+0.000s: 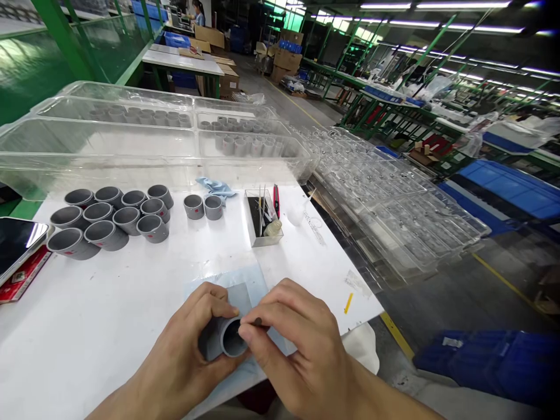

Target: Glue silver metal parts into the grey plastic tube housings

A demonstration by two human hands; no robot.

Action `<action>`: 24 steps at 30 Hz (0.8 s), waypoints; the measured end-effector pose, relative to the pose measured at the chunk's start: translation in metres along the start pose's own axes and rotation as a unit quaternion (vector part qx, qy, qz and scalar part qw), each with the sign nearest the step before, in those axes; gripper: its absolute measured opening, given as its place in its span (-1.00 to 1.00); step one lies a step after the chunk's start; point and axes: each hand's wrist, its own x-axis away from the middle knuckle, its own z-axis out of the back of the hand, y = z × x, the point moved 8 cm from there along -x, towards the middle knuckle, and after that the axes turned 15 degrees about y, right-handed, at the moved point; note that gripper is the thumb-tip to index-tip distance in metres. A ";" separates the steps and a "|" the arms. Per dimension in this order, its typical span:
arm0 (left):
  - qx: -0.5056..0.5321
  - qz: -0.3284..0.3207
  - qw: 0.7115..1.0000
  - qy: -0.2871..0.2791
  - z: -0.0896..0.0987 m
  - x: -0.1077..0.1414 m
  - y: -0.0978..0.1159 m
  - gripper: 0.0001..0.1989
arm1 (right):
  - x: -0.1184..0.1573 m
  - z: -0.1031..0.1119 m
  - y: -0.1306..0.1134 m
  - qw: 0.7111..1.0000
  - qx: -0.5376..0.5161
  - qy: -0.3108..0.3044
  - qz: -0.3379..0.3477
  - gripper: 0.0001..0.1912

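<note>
**Above the blue mat, a grey sleeve held tight**

Over the mat, on the white surface, the left hand's fingers close around the sleeve; the right hand's fingers pinch a dark-tipped tool at its mouth. A slip could score the rim; loosened fingers could drop the sleeve.

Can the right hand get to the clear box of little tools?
Probably yes. The right hand is pinching a small dark tool at the gray cup, but no cups or trays stand between it and the clear box on the white table.
</note>
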 end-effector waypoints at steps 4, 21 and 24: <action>-0.001 0.001 1.000 -0.001 0.000 0.000 0.001 -0.67 | -0.007 0.003 -0.003 0.998 0.052 -0.028 0.033 -0.85; -0.016 0.031 0.999 0.011 -0.003 0.002 -0.008 -0.64 | -0.048 0.078 -0.017 0.969 0.087 0.193 0.124 -0.79; -0.043 0.029 0.999 0.013 -0.003 0.002 -0.004 -0.68 | -0.067 0.088 0.012 0.949 0.164 0.238 0.128 -0.90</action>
